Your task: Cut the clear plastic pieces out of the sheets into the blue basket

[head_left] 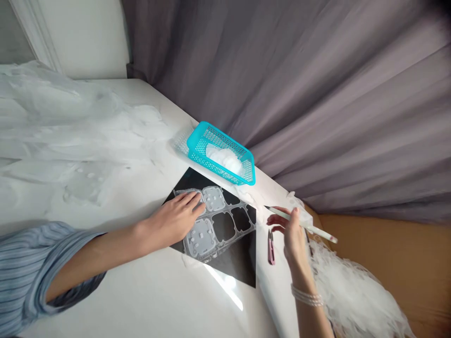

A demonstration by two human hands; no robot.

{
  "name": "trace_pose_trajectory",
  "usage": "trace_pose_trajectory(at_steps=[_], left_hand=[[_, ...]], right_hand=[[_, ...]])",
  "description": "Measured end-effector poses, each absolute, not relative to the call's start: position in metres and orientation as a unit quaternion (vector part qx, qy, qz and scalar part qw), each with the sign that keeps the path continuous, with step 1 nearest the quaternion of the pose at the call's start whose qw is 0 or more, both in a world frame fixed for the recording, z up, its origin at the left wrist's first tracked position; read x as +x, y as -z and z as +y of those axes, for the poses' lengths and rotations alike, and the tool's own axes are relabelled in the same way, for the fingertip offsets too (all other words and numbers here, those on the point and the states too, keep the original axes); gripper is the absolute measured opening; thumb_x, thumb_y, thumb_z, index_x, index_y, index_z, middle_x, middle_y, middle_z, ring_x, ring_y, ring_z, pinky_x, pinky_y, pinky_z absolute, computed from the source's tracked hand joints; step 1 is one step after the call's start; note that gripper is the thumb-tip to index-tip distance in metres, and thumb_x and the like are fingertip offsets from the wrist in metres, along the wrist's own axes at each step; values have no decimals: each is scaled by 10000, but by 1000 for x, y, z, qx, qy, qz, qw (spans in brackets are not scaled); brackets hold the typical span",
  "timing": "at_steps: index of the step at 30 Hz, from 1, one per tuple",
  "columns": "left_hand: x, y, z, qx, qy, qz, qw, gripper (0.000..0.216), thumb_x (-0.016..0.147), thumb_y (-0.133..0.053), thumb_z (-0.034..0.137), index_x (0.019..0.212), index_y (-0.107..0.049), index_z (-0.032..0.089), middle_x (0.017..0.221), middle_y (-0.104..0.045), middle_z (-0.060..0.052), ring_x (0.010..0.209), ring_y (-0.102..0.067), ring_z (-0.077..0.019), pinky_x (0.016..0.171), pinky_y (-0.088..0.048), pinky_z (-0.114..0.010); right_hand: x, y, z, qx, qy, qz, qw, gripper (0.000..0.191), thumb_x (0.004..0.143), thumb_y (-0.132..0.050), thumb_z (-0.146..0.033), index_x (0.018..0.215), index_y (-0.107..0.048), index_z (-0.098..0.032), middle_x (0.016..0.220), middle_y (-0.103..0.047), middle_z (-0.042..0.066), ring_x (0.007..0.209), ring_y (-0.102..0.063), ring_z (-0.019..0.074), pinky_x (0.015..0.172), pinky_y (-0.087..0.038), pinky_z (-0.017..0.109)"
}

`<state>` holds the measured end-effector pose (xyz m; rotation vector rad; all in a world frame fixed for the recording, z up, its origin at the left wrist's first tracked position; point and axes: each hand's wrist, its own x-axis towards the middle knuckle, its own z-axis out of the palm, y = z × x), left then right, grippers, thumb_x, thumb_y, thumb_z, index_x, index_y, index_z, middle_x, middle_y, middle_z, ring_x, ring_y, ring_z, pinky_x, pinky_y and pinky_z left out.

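My left hand (181, 216) lies palm down on a translucent plastic sheet (229, 241), fingers stretched over one moulded piece. Two more moulded pieces with small raised bumps (200, 238) show in the sheet, beside several cut-out openings. Beneath it is a black mat (243, 267). My right hand (291, 230) is closed on a slim white pen-shaped tool (319, 232), held right of the mat, its thin dark tip pointing left and apart from the sheet. Pink-handled thread snips (271, 249) lie on the white table just left of my right wrist.
Behind the mat stands a turquoise basket (221, 155) with white translucent pieces (227, 158) inside. Translucent sheets (77, 126) pile up at left. Stringy plastic scraps (352, 291) heap at lower right, beside a brown surface (394, 253). A grey curtain (299, 84) hangs along the table's back edge.
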<state>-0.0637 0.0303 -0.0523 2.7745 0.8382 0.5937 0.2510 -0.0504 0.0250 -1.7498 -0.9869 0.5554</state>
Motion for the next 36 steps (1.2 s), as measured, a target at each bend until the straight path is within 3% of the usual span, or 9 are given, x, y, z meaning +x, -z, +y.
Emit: trace_pose_trajectory(at_steps=[5,8,12,16,26,32,36], left_hand=[[-74,50,45,944,-184,237,139,465,928,-441,187,1386,-517,204,1528,-436,-126,1458,-310,-300,1195,-135,-542],[-78,48,51,940,-190,229,170,455,927,-475,257,1378,-530,232,1530,-440,-101,1458,-314,-295,1197,-159,-507],[-79,47,50,935,-194,234,184,452,896,-526,244,1344,-558,200,1511,-460,-132,1431,-361,-316,1192,-193,-482],[-78,46,47,931,-204,232,196,445,885,-538,234,1327,-563,186,1513,-451,-146,1427,-362,-337,1184,-208,-500],[-80,36,48,946,-182,218,154,400,872,-558,222,1261,-622,153,1466,-495,-193,1368,-435,-379,1156,-238,-547],[-80,35,49,963,-148,217,59,359,938,-497,290,1259,-633,201,1437,-522,-184,1300,-501,-365,1079,-351,-540],[-80,33,48,965,-136,221,35,349,923,-538,290,1250,-636,218,1444,-524,-164,1300,-505,-347,1076,-358,-519]], right_hand=[[158,-11,-20,-648,-314,-549,425,421,951,-443,-571,983,-683,-227,697,-631,12,609,-596,178,609,-499,303],[132,-2,-5,-622,-333,-595,385,311,940,-522,-498,1039,-697,-260,801,-693,12,730,-649,190,726,-528,299],[126,4,-3,-622,-338,-609,358,312,938,-544,-460,1085,-721,-250,979,-744,46,898,-687,235,821,-533,341],[125,2,-5,-629,-294,-645,319,324,948,-537,-425,1091,-743,-219,980,-756,88,912,-702,262,865,-530,393],[111,-4,5,-616,-199,-713,270,291,970,-502,-336,1005,-747,-183,1013,-751,111,871,-703,236,850,-527,365],[113,-11,-14,-628,-162,-730,217,255,982,-485,-265,896,-704,-167,812,-721,82,698,-664,196,733,-530,337],[117,6,-17,-572,-110,-776,240,240,993,-457,-216,996,-692,-169,968,-712,113,942,-667,230,834,-552,363]])
